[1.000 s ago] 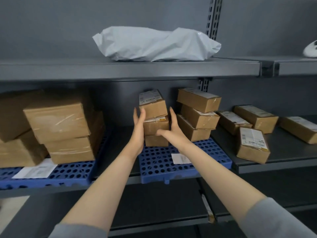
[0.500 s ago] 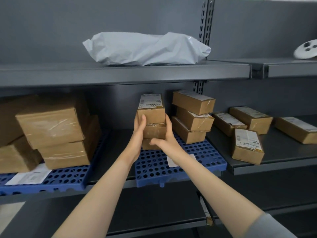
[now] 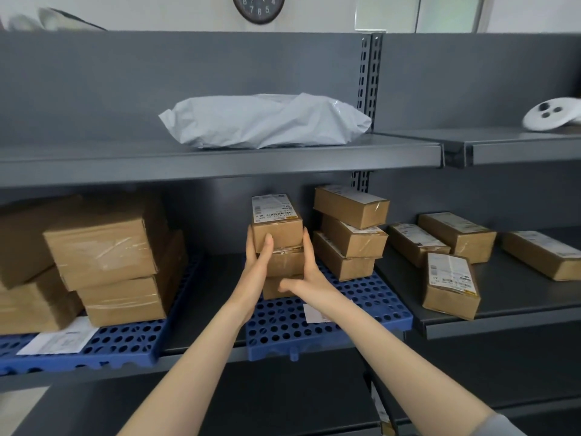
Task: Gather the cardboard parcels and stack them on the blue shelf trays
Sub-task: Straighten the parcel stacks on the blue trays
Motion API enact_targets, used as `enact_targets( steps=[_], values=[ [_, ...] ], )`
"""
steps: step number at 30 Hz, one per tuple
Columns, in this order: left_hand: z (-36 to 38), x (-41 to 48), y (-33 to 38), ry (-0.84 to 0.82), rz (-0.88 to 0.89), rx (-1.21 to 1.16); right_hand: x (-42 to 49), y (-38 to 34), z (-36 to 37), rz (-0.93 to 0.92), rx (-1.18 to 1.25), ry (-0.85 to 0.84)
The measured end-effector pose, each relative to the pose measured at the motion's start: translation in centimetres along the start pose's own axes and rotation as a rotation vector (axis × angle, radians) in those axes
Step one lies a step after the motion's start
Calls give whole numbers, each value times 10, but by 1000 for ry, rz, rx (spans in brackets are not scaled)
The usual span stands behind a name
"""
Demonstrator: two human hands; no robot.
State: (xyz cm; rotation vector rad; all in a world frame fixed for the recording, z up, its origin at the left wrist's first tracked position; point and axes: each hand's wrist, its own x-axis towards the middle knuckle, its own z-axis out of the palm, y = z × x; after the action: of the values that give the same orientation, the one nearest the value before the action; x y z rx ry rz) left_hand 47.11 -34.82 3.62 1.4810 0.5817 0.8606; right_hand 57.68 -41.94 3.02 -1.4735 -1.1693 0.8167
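Our left hand (image 3: pixel 258 256) presses flat on the left face of the three-parcel stack (image 3: pixel 278 247) on the blue tray (image 3: pixel 330 328); right hand (image 3: pixel 306 272) clamps its right side. Loose parcels (image 3: pixel 449 283) lie well right, nearer the right hand.

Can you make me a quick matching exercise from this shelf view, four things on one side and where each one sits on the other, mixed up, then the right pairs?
Things:
1. white plastic mailer bag
2. wall clock
3. small parcel stack between the left hand and right hand
4. upright labelled parcel

Places:
A. on the bare dark shelf, right of the trays
B. on the upper shelf
C. on the middle blue tray
D. on the wall above the shelving

Pairs: 1-B, 2-D, 3-C, 4-A
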Motion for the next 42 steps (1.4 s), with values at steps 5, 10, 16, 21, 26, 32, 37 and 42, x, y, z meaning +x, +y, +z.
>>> enact_targets(
  steps=[5,10,16,21,26,32,37,42],
  values=[
    [2,-8,7,69,47,8,-6,0,-5,-6,29,46],
    [3,-13,21,182,58,24,-17,-7,-18,-24,8,95],
    [-1,-20,30,274,46,71,-25,-13,-27,-58,-4,121],
    [10,-36,35,475,213,291,-31,-15,-38,-69,-31,131],
    [57,-55,53,461,473,446,-48,-19,-70,-193,-142,289],
    [130,-39,54,235,417,436,-62,-10,-135,-251,-187,587],
    [163,-3,37,111,166,362,-43,0,-185,-89,-119,608],
    [168,34,28,140,64,309,-6,-3,-202,4,-62,462]
  ],
)
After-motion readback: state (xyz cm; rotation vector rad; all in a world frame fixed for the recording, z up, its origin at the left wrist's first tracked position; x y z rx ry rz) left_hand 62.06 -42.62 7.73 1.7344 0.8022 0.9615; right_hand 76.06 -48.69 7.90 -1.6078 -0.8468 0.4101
